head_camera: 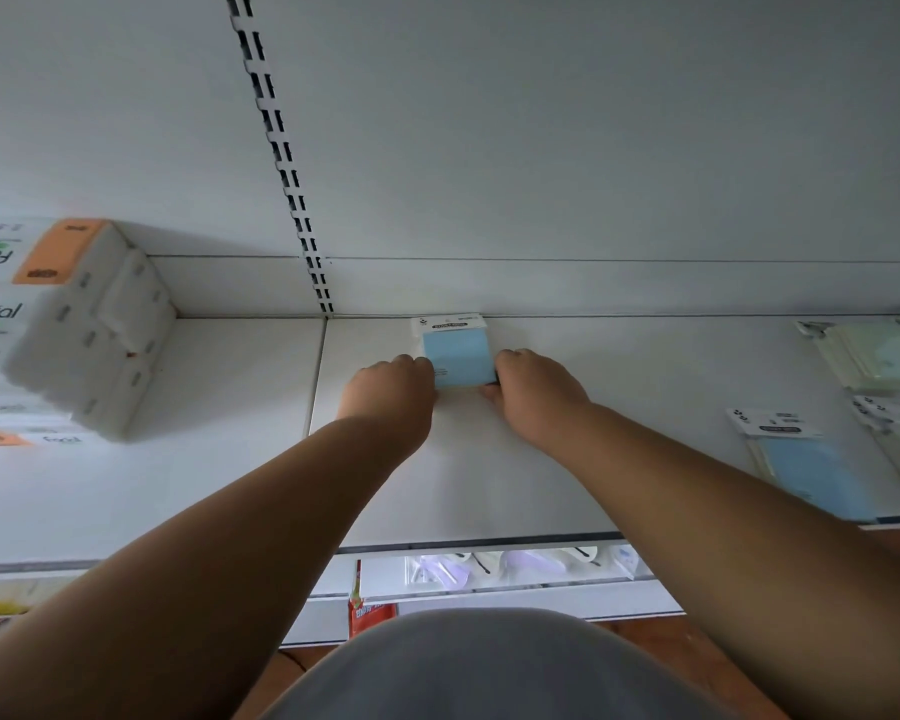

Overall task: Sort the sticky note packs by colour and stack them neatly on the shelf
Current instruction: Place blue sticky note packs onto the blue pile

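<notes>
With the left hand (388,389) and right hand (533,389) pinching the blue sticky note pack (457,356) against the shelf (619,433) back, uneven pressure could skew it.

Both bare forearms reach far forward, the left hand (391,389) and right hand (533,392) knuckles-up, fingers curled inward toward each other.

White back panel (541,148), slotted upright (281,158), wooden floor (640,634)
</notes>
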The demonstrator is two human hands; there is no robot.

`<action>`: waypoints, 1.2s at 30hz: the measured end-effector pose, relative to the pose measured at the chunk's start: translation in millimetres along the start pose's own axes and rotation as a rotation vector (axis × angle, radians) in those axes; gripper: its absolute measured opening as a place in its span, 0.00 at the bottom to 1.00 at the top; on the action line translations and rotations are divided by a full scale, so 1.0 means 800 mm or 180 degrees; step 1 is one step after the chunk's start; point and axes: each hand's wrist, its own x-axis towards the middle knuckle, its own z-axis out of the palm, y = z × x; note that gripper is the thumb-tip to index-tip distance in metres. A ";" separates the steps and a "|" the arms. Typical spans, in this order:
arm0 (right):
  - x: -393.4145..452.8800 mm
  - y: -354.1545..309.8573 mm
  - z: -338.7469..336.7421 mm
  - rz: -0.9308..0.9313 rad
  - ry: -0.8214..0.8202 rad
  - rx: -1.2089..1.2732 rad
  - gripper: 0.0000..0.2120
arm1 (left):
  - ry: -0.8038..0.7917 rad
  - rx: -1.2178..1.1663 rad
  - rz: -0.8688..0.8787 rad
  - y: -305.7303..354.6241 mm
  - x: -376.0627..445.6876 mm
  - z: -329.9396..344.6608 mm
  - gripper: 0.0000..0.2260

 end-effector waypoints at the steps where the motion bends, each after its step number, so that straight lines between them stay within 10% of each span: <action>1: 0.000 0.000 0.000 -0.0004 -0.0012 0.0026 0.15 | -0.0032 -0.0111 -0.0048 0.000 0.000 0.000 0.09; 20: -0.057 0.025 -0.001 0.0279 0.0305 0.0556 0.12 | 0.0214 -0.0846 -0.0343 0.018 -0.051 0.001 0.09; 36: -0.198 0.255 -0.073 0.0653 0.0548 0.0138 0.12 | 0.0002 -0.1746 0.0430 0.321 -0.049 0.009 0.09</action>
